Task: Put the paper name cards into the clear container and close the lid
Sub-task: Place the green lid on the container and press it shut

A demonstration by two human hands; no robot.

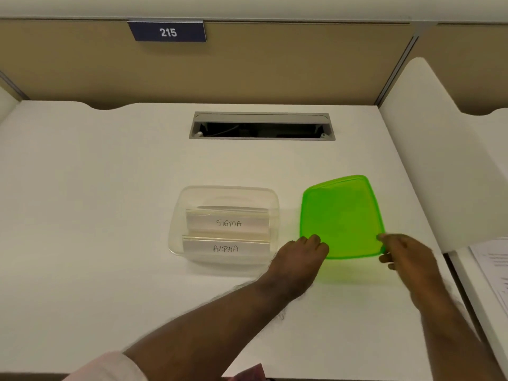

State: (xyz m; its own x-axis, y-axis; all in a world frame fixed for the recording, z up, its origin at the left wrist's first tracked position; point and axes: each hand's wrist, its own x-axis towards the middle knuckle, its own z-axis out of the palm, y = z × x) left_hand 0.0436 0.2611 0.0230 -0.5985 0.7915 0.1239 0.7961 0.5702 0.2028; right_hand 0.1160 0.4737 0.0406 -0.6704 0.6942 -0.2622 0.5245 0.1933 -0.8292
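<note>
A clear plastic container [178,215] sits open on the white desk. Two folded paper name cards stand inside it: one reads SIGMA [228,222], the one nearer me reads ALPHA [225,248]. Just right of the container is a bright green lid [341,215], its near edge lifted slightly off the desk. My left hand [297,262] grips the lid's near left corner. At the near right corner, my right hand [404,257] holds the lid with the thumb on top.
A metal cable slot [261,126] is set into the desk [110,188] behind the container. A beige partition with a "215" sign [167,31] stands at the back. A white divider [428,160] rises on the right, with printed papers [492,265] beyond it.
</note>
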